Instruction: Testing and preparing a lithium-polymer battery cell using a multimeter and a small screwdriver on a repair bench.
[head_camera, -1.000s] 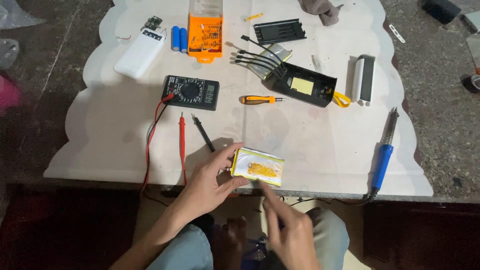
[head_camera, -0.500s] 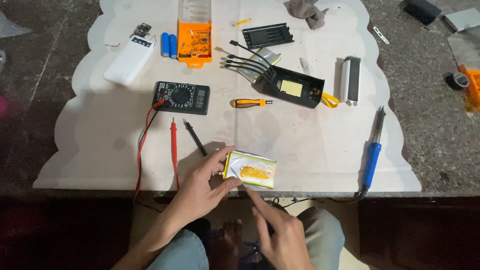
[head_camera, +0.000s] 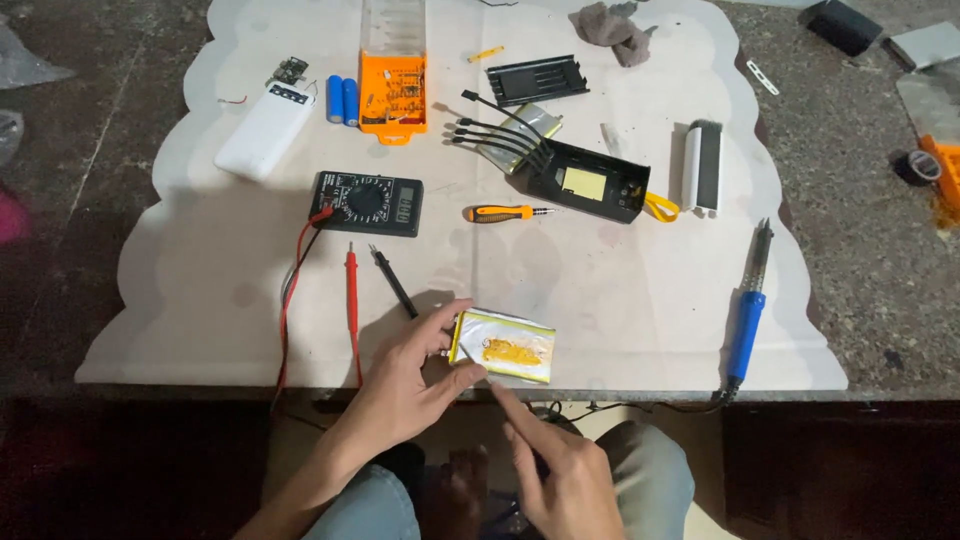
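Still pinched in the left hand (head_camera: 415, 375), battery pouch (head_camera: 503, 346) sits above the loosely open right hand (head_camera: 560, 470).

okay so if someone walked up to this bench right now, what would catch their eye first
Probably the flat silver pouch cell with yellow tape at the near edge of the white mat, pinched by the left hand while the right hand points a finger at its corner. Next, the bright orange bit case at the far side and the blue-handled soldering iron on the right.

hands (head_camera: 400, 385): bare, no rings | forearms: no sleeves | legs: faded blue jeans (head_camera: 650, 470)
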